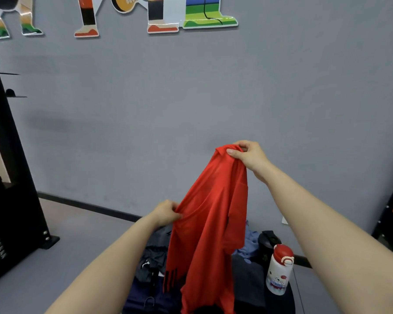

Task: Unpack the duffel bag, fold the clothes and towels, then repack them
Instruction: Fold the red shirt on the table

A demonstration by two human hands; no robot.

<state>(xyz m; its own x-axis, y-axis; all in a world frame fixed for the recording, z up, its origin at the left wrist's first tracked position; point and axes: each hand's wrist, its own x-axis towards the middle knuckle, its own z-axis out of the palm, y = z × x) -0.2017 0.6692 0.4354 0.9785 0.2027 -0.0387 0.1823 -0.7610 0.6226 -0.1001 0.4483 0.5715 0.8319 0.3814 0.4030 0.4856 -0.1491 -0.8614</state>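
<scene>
Your right hand (pixel 247 155) was raised well above the pile, thumb and fingers pinching the top edge of a red shirt (pixel 209 223). Your left hand (pixel 167 213) was lower and to the left, its fingers curled into a bunched fold at the shirt's side edge. The shirt hung between the two hands, slanting down from the right hand and draping in front of the pile.

The shirt was plain bright red, thin and creased, with a set of short dark stripes near its lower left hem. Its bottom ran out of view.

Beneath it lay a heap of dark clothes (pixel 152 259), grey and navy, with a light blue garment (pixel 250 243) behind. Just right of the shirt stood a white bottle with a red cap (pixel 278 270), upright, and a black bottle (pixel 267 245) behind it.
</scene>
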